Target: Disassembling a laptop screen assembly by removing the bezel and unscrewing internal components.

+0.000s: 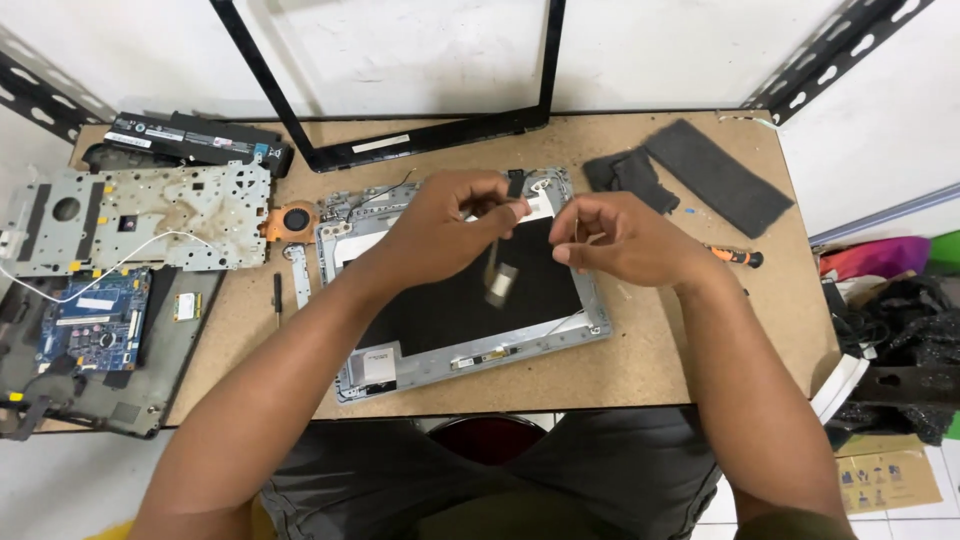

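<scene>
Pinching a flat ribbon cable (497, 262) between thumb and fingers, the left hand (450, 225) has its grip closed on the cable's upper end, and the cable's pale connector end hangs blurred above the dark laptop screen panel (450, 300). Just beside it, the right hand (615, 238) hovers with fingers curled together; whether they hold anything I cannot tell. Under both, the panel lies in its grey lid frame (600, 325) on the surface (640, 370), an orange-handled screwdriver (738, 257) to the right.
</scene>
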